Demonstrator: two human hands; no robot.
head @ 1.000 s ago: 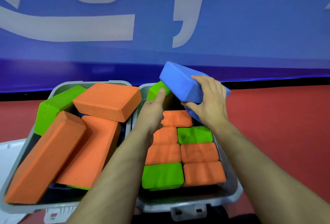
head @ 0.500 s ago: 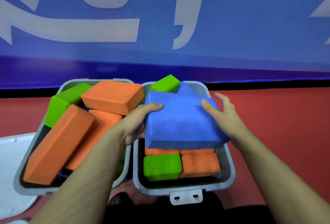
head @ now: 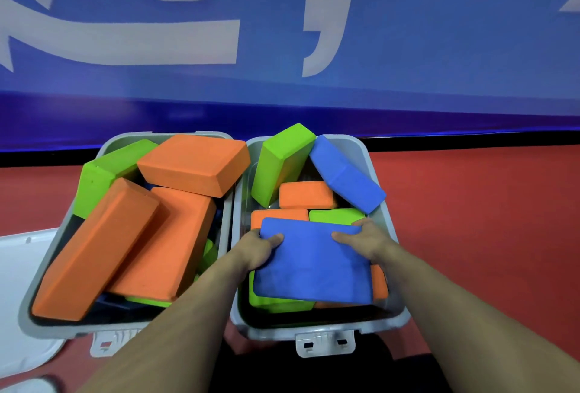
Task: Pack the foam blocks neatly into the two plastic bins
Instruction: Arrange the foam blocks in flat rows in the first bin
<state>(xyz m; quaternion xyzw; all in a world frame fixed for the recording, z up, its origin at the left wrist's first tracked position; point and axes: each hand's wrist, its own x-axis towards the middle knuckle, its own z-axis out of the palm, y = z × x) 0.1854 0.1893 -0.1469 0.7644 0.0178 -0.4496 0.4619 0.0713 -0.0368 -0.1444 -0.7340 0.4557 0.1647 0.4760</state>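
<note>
I have the flat blue block (head: 312,262) lying broad face up on the packed layer in the near half of the right bin (head: 396,270), its long axis running nine to three o'clock. My left hand (head: 255,251) holds its nine o'clock end, thumb on top and fingers tucked under the edge; my right hand (head: 365,240) holds the far corner at about two o'clock the same way. Both grips are on the block, equally near, so any nudge squares it against the bin's walls, I judge.

Under it I see an orange block (head: 276,215) and a green block (head: 337,216) peeking out at twelve, more green and orange at its near edge. Beyond them lies another orange block (head: 306,193). At the far end a tall green block (head: 281,163) stands tilted, and a second blue block (head: 346,177) leans across the one o'clock corner, neither settled flat.

At nine o'clock, touching, the left bin (head: 47,270) holds big orange slabs (head: 94,250) heaped at angles over a green block (head: 105,173). Untidy, work left there.
</note>
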